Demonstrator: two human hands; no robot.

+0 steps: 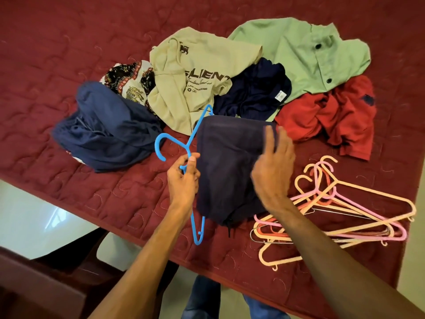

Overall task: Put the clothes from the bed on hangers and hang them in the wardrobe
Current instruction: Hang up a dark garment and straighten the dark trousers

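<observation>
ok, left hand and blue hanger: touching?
Touching. The head view shows the left hand with fingers and thumb curled round the blue hanger at its neck, just below the hook.

A maroon quilted bed (69, 54) fills the view. Off its near left edge, a pale glossy floor (23, 203) catches light; dark wooden furniture (34, 284) stands nearer still.

A person's forearms are bare from elbow to wrist, with no sleeve edge showing in the head view. The left hand (182, 178) and right hand (271, 171) are likewise uncovered. Below the near edge of the bed (138, 203), both legs are clad in blue denim jeans (202, 295), the cloth creased.
</observation>
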